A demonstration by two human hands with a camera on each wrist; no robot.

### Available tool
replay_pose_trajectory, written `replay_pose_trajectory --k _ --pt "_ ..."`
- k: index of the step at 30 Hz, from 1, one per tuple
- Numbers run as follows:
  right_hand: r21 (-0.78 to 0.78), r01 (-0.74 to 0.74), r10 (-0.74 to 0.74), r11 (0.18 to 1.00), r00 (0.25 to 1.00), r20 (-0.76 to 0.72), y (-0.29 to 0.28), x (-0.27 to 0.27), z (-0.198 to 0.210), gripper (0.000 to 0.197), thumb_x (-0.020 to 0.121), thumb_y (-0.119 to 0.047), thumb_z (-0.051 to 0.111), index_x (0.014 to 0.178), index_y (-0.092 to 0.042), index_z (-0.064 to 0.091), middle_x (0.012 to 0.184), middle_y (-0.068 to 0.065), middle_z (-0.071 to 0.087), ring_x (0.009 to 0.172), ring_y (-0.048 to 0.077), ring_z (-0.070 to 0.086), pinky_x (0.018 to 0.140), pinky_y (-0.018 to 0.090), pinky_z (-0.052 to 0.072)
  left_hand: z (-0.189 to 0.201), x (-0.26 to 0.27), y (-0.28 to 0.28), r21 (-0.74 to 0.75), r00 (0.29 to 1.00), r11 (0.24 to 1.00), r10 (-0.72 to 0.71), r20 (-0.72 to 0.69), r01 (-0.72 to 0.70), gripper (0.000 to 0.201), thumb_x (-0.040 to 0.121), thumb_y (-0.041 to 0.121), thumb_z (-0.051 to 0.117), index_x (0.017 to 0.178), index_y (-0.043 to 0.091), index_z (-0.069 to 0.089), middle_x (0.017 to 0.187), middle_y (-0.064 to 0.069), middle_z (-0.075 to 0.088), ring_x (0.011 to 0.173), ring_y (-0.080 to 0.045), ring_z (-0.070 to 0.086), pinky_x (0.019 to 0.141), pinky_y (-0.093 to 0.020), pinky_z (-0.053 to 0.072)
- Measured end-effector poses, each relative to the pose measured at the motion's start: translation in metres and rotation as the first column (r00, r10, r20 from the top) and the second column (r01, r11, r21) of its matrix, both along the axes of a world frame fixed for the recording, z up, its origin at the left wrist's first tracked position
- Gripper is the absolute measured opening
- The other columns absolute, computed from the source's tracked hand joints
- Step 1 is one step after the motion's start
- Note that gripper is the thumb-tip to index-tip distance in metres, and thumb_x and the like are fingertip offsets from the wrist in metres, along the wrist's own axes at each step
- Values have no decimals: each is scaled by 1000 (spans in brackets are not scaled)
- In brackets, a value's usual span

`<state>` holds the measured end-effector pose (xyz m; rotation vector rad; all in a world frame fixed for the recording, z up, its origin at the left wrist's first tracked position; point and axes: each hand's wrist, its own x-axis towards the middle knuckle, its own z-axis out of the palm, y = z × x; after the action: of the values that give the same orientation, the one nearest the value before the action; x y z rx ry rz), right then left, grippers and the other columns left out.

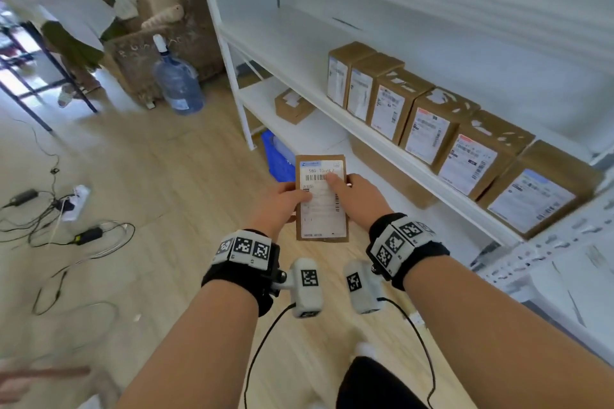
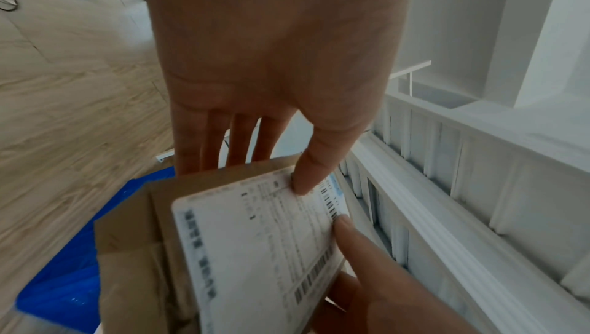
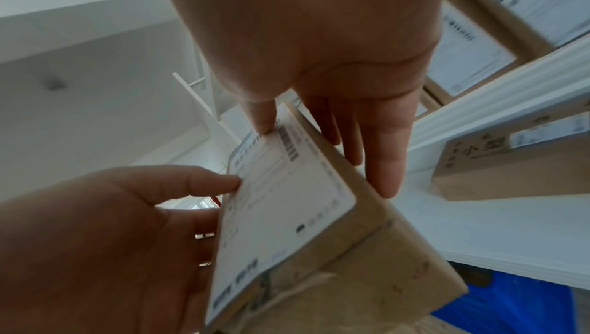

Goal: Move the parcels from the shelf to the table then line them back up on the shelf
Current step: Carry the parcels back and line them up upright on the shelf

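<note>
Both hands hold one brown cardboard parcel [image 1: 321,209] with a white shipping label, upright over the floor in front of the white shelf [image 1: 299,53]. My left hand [image 1: 292,201] grips its left edge, thumb on the label, fingers behind. My right hand [image 1: 345,191] grips the right edge, thumb near the barcode. The left wrist view shows the parcel [image 2: 255,251] with my left thumb on its label and fingers [image 2: 217,142] behind. The right wrist view shows the parcel [image 3: 287,213] with my fingers [image 3: 383,162] along its side. Several labelled parcels [image 1: 432,123] stand in a row on the middle shelf.
The lower shelf holds a small box [image 1: 292,106] and a larger one [image 1: 392,173]. A blue bag [image 1: 279,156] lies under it. A water jug [image 1: 177,83] stands at the left, cables and a power strip [image 1: 76,199] lie on the floor. A person [image 1: 66,16] stands far left.
</note>
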<state>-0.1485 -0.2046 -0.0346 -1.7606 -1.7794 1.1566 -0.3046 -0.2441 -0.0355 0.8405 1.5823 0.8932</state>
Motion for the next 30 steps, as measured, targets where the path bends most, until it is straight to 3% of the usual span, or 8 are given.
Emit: replay_pose_trajectory --k 3,7,11,17,20,23,30 --pt "33 7 -6 999 1000 -22 32 -29 1 57 95 -63 33 122 -17 53 101 -2 63 85 14 61 67 26 46 -1 -26 30 23 999 999 46 21 -46 34 91 14 60 124 18 55 108 -3 69 98 -19 66 94 -38 53" --pt "54 15 -10 998 997 -81 91 -69 4 59 96 -63 29 124 -16 53 105 -1 63 88 15 60 68 27 42 2 -63 88 49 997 996 77 8 -78 33 91 15 61 123 19 56 111 -4 69 97 -18 67 85 -32 55" --pt "58 17 -11 998 994 -108 161 -108 9 55 98 -61 25 115 -17 53 97 -2 63 80 9 58 59 23 38 6 -101 155 67 994 994 94 -54 -90 34 87 34 66 119 24 60 106 0 72 98 -18 68 93 -41 55" --pt "72 11 0 997 988 -153 253 -160 24 56 96 -64 26 103 -18 56 89 -1 66 83 16 64 74 33 52 21 -147 243 115 988 984 142 -66 -134 41 88 55 57 117 26 59 101 4 74 93 -14 70 89 -37 56" --pt "99 10 2 995 992 -125 286 -175 32 52 97 -63 25 101 -19 53 91 -3 64 83 13 61 74 33 49 23 -159 279 143 987 977 158 -4 -156 38 93 55 51 116 27 60 97 5 73 91 -13 69 84 -34 56" --pt "123 66 -52 990 992 -115 316 -182 38 54 97 -64 25 104 -17 51 90 -5 60 84 14 58 70 31 41 28 -167 315 169 991 976 133 23 -135 46 92 62 45 116 26 60 102 3 71 97 -15 67 87 -37 55" --pt "108 284 -271 953 954 -125 393 -188 41 58 96 -63 26 113 -13 51 105 7 63 99 26 59 86 39 45 31 -174 423 206 998 977 -57 -17 59 51 86 69 42 113 27 55 101 1 71 98 -16 67 93 -43 52"
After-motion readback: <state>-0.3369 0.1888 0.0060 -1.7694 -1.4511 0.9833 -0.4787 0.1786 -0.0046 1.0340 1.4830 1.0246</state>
